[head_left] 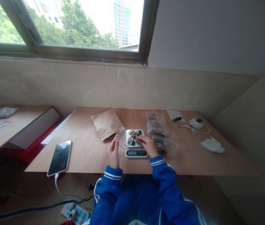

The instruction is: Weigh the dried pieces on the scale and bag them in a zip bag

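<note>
A white digital scale (136,153) lies near the table's front edge, with several brown and dark dried pieces (135,134) on its plate. My left hand (114,152) pinches the edge of a clear zip bag (124,137) with a red seal line, just left of the plate. Over the plate's right side, the fingers of my right hand (147,145) are closed on one of the brown dried pieces. To the right of that hand lie several clear zip bags (162,136) in a column, some with dark contents.
A brown paper bag (106,123) lies behind my left hand. A phone (59,158) with a cable is at the left edge. On the right are a screwdriver (177,119), a white round camera (196,122) with a cord, and a crumpled tissue (212,145).
</note>
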{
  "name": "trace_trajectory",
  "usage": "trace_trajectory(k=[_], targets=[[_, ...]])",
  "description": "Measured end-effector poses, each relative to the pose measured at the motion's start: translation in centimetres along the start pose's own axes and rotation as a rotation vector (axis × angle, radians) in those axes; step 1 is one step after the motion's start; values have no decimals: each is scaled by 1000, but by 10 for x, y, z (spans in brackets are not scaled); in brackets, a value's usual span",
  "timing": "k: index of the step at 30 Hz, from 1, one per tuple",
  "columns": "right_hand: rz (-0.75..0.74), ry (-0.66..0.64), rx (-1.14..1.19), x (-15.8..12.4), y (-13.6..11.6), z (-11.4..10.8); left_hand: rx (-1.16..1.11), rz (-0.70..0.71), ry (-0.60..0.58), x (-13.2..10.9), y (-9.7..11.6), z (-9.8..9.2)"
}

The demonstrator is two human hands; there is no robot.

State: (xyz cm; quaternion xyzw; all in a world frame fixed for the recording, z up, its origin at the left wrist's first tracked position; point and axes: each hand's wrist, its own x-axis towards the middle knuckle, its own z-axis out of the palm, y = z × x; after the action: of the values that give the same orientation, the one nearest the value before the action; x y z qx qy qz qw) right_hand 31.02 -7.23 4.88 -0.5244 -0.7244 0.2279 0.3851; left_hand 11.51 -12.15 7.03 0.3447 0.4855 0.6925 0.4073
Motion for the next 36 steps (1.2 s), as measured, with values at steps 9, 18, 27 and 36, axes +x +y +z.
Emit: trace_trajectory(k=[9, 18, 27, 36], targets=[[76, 208, 257, -2, 9, 3, -68, -67, 15, 1, -1, -3], [284, 177, 802, 15, -57, -10, -67, -67, -76, -1, 1, 0], [47, -170, 569, 20, -102, -2, -205, -92, -65, -5, 1, 2], [-45, -138, -54, 55, -12, 15, -292, -187, 58, 1, 1, -14]])
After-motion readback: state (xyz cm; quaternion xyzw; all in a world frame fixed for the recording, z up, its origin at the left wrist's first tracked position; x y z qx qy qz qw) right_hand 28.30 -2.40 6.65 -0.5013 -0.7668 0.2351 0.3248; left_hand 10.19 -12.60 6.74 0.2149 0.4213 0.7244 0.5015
